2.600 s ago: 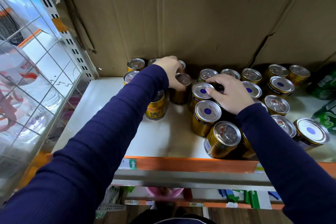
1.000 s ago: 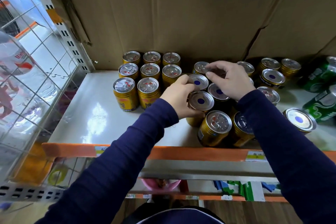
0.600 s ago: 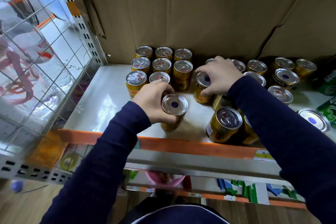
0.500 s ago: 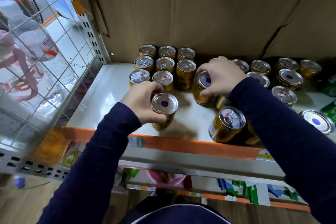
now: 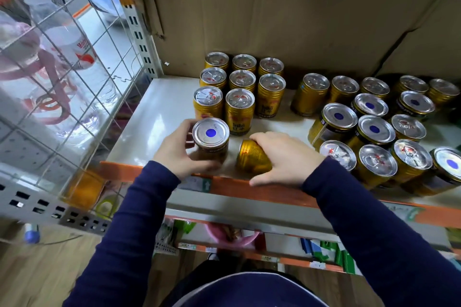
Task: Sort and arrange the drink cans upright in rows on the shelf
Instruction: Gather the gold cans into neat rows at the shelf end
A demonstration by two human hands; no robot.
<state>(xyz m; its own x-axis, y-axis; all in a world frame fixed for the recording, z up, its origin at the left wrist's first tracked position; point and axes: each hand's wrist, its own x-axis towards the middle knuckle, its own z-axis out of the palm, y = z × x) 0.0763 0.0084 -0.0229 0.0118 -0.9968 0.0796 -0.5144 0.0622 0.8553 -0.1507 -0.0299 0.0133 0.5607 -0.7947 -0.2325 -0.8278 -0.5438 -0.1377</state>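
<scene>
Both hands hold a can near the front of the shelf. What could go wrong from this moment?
The right hand holds a gold can tilted over beside the orange front edge; if it slips, it may roll off. The left hand grips a blue-dot can, unlike the pull-tab tops of the arranged rows; it may be set upside down.

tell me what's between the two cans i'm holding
Nothing but a narrow strip of bare shelf between the left-hand can and right-hand can, per the head view.
</scene>
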